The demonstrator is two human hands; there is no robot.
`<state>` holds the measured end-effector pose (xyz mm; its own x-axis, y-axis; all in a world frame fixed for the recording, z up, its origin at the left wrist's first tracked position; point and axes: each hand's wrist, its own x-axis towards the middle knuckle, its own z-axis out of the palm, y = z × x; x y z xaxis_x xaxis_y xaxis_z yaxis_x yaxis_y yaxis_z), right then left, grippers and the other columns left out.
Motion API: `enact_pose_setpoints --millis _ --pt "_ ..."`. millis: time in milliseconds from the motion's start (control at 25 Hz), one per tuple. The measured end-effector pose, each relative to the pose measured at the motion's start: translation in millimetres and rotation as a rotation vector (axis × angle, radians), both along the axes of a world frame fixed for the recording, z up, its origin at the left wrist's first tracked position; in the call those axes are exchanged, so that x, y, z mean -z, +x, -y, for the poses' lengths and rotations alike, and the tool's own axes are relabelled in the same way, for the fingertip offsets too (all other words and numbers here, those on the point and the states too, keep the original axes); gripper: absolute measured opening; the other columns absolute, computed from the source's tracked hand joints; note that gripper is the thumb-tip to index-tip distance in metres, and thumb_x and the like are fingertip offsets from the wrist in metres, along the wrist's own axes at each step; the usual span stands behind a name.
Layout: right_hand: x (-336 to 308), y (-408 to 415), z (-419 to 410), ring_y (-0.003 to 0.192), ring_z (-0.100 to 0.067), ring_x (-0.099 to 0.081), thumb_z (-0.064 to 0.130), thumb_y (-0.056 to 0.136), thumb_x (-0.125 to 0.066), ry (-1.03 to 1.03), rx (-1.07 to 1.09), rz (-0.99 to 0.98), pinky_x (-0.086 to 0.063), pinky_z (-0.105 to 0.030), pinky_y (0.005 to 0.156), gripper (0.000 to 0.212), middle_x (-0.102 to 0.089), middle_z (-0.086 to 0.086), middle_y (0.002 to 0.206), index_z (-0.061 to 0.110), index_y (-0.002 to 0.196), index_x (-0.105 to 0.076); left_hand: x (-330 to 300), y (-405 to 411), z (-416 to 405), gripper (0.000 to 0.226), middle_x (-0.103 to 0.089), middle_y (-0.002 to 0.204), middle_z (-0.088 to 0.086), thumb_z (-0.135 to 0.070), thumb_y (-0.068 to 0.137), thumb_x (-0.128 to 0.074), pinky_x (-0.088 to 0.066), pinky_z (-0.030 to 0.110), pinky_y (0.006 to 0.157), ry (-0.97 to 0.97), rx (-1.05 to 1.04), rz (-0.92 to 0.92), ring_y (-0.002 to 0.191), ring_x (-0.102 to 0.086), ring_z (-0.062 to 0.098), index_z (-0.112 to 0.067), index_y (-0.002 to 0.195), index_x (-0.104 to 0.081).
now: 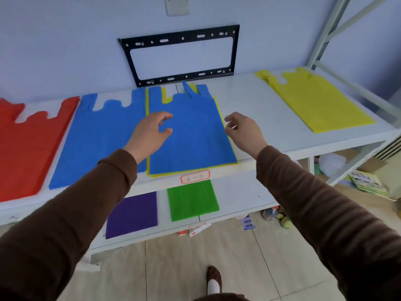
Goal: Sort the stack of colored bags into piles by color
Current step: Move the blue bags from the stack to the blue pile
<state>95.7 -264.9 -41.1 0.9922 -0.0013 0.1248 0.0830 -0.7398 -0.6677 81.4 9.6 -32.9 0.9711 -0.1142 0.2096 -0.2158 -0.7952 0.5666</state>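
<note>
Stack (191,135) top bag blue, below both hands' grips, left (152,131) right (243,129), released

bare shelf top (256,109) between stack (191,135) and yellow pile (321,103), blue pile (97,135) touching stack's left

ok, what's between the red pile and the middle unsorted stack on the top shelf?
Head view: the blue pile lies between the red pile and the unsorted stack. Nothing else shows there.
</note>
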Motion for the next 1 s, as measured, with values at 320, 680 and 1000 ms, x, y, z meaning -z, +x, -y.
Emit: enact_pose_setpoints --millis 320,680,1000 --pt "29 70 -17 0.111 -0.031 -0.056 0.023 0.080 -0.066 -0.212 -0.024 -0.238 -0.044 -0.034 0.090 0.052 -0.056 -0.012 0.124 0.010 0.127 -0.050 27 82 -31 0.049 -0.051 0.137 0.006 -0.018 0.090 -0.067 -0.041 0.037 0.103 0.132 -0.118 -0.204 0.126 -0.050 0.025 -0.014 0.136 -0.051" --pt "25 76 -29 0.109 -0.032 -0.057 0.023 0.080 -0.068 -0.201 -0.044 -0.266 -0.044 -0.034 0.086 0.068 -0.054 -0.012 0.127 0.021 0.140 -0.037 49 96 -43 0.054 -0.051 0.132 0.007 -0.030 0.085 -0.072 -0.042 0.044 0.104 0.179 -0.065 -0.265 0.124 -0.046 0.030 -0.018 0.133 -0.051" --pt "14 68 -36 0.096 -0.028 -0.067 -0.005 0.090 -0.055 0.732 -0.056 -0.567 -0.059 -0.037 0.082 0.054 -0.062 -0.012 0.128 0.019 0.138 -0.052 43 90 -42 0.047 -0.047 0.130 0.004 -0.032 0.089 -0.066 -0.040 0.039 0.101 0.123 -0.075 -0.196 0.122 -0.043 0.028 -0.020 0.132 -0.052"
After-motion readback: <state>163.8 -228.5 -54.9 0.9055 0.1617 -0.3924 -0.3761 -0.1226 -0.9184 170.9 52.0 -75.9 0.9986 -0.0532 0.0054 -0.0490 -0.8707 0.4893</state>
